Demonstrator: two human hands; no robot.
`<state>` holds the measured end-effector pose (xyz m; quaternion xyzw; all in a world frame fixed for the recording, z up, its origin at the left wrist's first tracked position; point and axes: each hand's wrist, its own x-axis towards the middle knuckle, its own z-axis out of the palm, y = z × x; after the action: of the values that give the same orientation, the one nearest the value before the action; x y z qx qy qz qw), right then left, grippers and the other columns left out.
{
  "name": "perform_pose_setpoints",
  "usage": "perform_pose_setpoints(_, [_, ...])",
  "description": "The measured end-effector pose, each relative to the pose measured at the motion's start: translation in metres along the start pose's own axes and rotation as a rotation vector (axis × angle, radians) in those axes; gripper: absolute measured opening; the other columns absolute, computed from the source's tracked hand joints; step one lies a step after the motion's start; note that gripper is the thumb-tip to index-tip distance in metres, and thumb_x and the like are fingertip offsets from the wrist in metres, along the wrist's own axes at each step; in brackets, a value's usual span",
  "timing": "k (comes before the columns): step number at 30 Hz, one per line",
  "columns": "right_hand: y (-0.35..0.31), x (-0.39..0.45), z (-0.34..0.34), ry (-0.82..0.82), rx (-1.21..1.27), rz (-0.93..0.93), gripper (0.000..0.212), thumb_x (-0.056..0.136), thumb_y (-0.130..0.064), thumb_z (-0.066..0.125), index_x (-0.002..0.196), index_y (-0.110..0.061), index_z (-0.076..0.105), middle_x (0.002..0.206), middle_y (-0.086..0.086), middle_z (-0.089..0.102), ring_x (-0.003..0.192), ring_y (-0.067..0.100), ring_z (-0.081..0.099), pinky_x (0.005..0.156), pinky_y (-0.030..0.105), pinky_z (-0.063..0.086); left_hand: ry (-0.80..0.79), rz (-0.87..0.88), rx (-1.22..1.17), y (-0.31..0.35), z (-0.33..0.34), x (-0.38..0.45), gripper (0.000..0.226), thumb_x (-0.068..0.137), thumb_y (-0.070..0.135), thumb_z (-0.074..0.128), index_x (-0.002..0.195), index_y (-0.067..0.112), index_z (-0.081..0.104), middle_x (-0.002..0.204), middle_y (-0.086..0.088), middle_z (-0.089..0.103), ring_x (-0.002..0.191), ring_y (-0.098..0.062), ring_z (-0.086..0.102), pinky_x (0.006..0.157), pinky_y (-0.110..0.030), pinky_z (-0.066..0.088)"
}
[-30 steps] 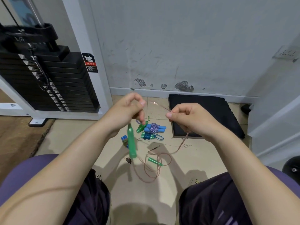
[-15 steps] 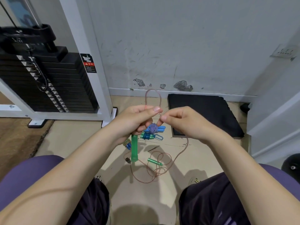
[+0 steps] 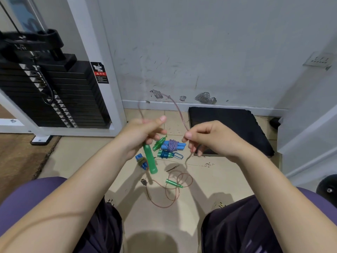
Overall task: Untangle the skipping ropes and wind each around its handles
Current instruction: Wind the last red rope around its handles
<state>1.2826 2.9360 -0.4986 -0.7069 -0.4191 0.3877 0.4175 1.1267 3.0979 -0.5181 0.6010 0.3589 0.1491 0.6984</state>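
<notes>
Hands have drawn apart since half a second ago, and I see the loop of rope between them arching wider now, up toward the far wall.

Far left, I have the black weight stack in its white frame. Moving right, the left hand grips the top of a green handle, fingers curled round it, thumb laid over the clear pinkish rope; the handle hangs down, tilted, above the floor. Just left of it, on the tiles, lies a blue bundle, wound. Right of the handle sit three more wound ropes close together: a small green one, a blue pair wrapped in purple cord, and a green-blue one nearer me.

Nearer still, the second green handle lies on the floor amid loose coils of the pinkish rope.

The right hand pinches the rope between thumb and forefinger; the rope drops from it to those coils. Beyond it, a black mat lies against the wall.
</notes>
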Motion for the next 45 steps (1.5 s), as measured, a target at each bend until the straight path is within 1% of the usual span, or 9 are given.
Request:
perform_pose_setpoints(3, [-0.004, 0.003, 0.012, 0.043, 0.184, -0.054, 0.022, 0.094, -0.012, 0.062, 0.09, 0.008, 0.069, 0.07, 0.016, 0.067, 0.059, 0.02, 0.063, 0.057, 0.028, 0.054, -0.304, -0.03, 0.239, -0.007, 0.014, -0.01, 0.048, 0.074, 0.053, 0.076, 0.097, 0.01, 0.073, 0.083, 0.003, 0.07, 0.067, -0.006, 0.051, 0.055, -0.019, 0.034])
perform_pose_setpoints(8, [-0.005, 0.003, 0.014, 0.109, 0.182, -0.029, 0.019, 0.092, -0.023, 0.065, 0.084, -0.009, 0.074, 0.06, 0.005, 0.061, 0.053, 0.014, 0.049, 0.048, 0.023, 0.032, -0.422, 0.011, 0.316, -0.008, 0.018, -0.015, 0.016, 0.086, 0.024, 0.072, 0.085, 0.008, 0.074, 0.08, 0.003, 0.071, 0.058, 0.006, 0.054, 0.053, -0.007, 0.036])
perform_pose_setpoints(13, [0.0, 0.002, 0.007, 0.217, 0.111, 0.014, 0.022, 0.09, -0.032, 0.067, 0.081, -0.015, 0.077, 0.051, -0.004, 0.034, 0.051, 0.015, 0.027, 0.051, 0.029, 0.021, -0.668, 0.007, 0.488, 0.006, -0.002, -0.016, 0.029, 0.078, 0.05, 0.069, 0.066, 0.023, 0.068, 0.057, -0.001, 0.06, 0.059, -0.014, 0.045, 0.072, -0.034, 0.032])
perform_pose_setpoints(17, [0.002, 0.0, -0.007, 0.361, -0.061, 0.043, 0.018, 0.092, -0.029, 0.066, 0.085, -0.016, 0.077, 0.047, -0.013, 0.046, 0.046, 0.004, 0.037, 0.051, 0.018, 0.032, -0.568, 0.059, 0.418, 0.012, -0.017, -0.013, 0.033, 0.077, 0.051, 0.067, 0.062, 0.021, 0.067, 0.047, -0.001, 0.053, 0.052, -0.014, 0.045, 0.067, -0.035, 0.032])
perform_pose_setpoints(23, [0.003, 0.003, 0.001, 0.481, -0.329, -0.111, 0.027, 0.086, -0.025, 0.071, 0.112, -0.02, 0.065, 0.108, -0.002, 0.06, 0.095, 0.009, 0.059, 0.091, 0.028, 0.047, -0.441, 0.104, 0.321, 0.008, -0.011, -0.012, 0.034, 0.091, 0.036, 0.059, 0.069, 0.011, 0.065, 0.039, -0.003, 0.044, 0.041, -0.015, 0.032, 0.053, -0.024, 0.032])
perform_pose_setpoints(29, [-0.005, -0.004, 0.032, 0.036, -0.014, -0.189, 0.017, 0.081, -0.009, 0.077, 0.094, -0.008, 0.067, 0.08, 0.014, 0.071, 0.073, 0.027, 0.065, 0.072, 0.035, 0.055, -0.523, 0.097, 0.346, 0.002, 0.003, -0.016, 0.035, 0.092, 0.036, 0.055, 0.074, 0.008, 0.067, 0.041, 0.0, 0.046, 0.039, -0.009, 0.029, 0.048, -0.023, 0.025])
perform_pose_setpoints(33, [-0.003, -0.002, 0.027, 0.088, -0.064, -0.138, 0.008, 0.084, -0.009, 0.073, 0.082, -0.014, 0.068, 0.067, 0.008, 0.06, 0.06, 0.015, 0.051, 0.056, 0.022, 0.044, -0.564, 0.074, 0.352, 0.004, -0.005, -0.013, 0.033, 0.09, 0.036, 0.055, 0.085, 0.008, 0.071, 0.052, -0.004, 0.057, 0.045, -0.013, 0.04, 0.055, -0.022, 0.036])
perform_pose_setpoints(38, [0.003, 0.001, 0.003, 0.313, -0.077, -0.132, 0.012, 0.091, -0.006, 0.062, 0.084, -0.015, 0.06, 0.073, -0.001, 0.06, 0.067, 0.014, 0.059, 0.074, 0.038, 0.051, -0.519, 0.058, 0.463, 0.009, -0.025, -0.007, 0.034, 0.096, 0.032, 0.057, 0.083, 0.003, 0.068, 0.062, -0.01, 0.064, 0.058, -0.022, 0.057, 0.068, -0.029, 0.048])
perform_pose_setpoints(45, [-0.004, -0.006, 0.025, -0.01, 0.036, -0.104, 0.031, 0.078, -0.011, 0.08, 0.099, -0.015, 0.059, 0.071, 0.004, 0.061, 0.063, 0.012, 0.052, 0.058, 0.02, 0.043, -0.577, 0.037, 0.377, 0.002, -0.003, -0.017, 0.031, 0.1, 0.033, 0.051, 0.081, 0.011, 0.062, 0.039, -0.003, 0.041, 0.029, -0.013, 0.029, 0.049, -0.03, 0.036])
